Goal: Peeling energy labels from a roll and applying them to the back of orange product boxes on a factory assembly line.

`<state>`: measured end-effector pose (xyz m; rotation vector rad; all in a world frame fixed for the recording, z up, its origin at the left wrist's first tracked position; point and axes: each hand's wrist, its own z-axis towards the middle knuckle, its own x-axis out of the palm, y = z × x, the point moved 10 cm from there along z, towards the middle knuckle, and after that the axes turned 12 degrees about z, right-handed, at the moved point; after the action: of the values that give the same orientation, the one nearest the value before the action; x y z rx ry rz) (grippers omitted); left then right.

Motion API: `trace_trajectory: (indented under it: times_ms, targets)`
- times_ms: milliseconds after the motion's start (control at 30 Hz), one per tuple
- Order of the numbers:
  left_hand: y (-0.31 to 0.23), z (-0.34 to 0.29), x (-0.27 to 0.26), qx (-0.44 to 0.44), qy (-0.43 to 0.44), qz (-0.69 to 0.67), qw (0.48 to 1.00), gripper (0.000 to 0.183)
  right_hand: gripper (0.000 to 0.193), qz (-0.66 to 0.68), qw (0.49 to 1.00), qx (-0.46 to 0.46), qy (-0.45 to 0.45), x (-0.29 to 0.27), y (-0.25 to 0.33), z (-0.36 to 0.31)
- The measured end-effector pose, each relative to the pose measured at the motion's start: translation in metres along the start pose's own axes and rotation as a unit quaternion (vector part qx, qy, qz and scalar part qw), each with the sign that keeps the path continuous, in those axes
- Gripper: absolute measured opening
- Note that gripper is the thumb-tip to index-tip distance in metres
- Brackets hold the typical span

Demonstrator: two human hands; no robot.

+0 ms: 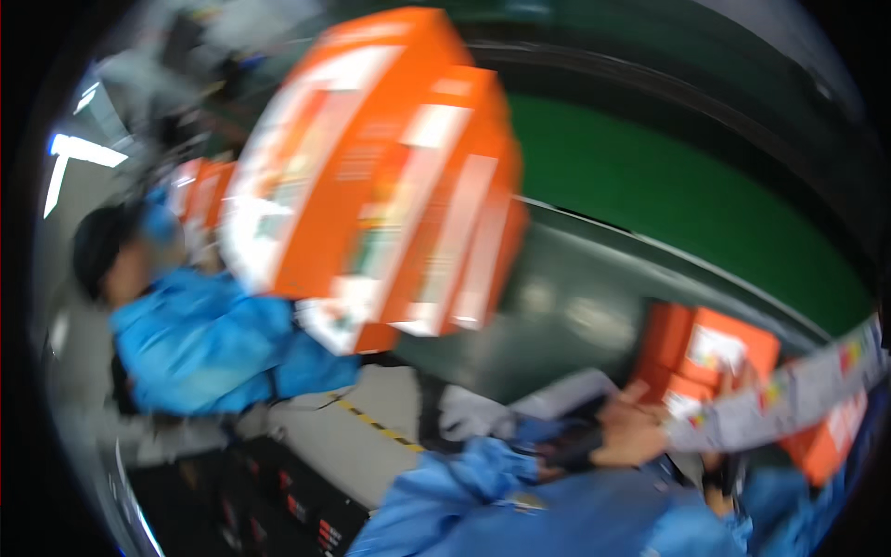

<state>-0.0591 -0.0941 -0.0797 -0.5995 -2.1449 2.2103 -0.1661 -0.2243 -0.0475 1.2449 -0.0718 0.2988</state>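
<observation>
Here, the label strip (pixel 776 403) stretches rightward from the hands (pixel 631 433)

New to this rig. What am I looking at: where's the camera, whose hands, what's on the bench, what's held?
No machine here: these are a person's bare hands. The single picture comes from a wide fisheye camera on their head, looking down, so straight edges bend. The left hand appears to pinch one end of a long label strip. The right hand, partly behind that strip, is at an orange box on the grey-green bench; blur hides whether it grips. A large stack of orange-and-white boxes fills the upper middle. A co-worker in blue is at left.
</observation>
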Motion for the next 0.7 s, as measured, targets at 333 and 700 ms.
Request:
trace_trajectory:
  times_ms: [333,700]
  targets:
    - [-0.030,-0.030,-0.080,-0.028,-0.277,-0.085,0.957,0.037,0.060,-0.076,0.936,0.338,0.068,-0.054,-0.030,0.004]
    - [0.023,0.010,-0.054,-0.121,-0.337,-0.118,0.926,0.049,0.047,-0.043,0.911,0.405,0.070,-0.048,-0.037,0.006]
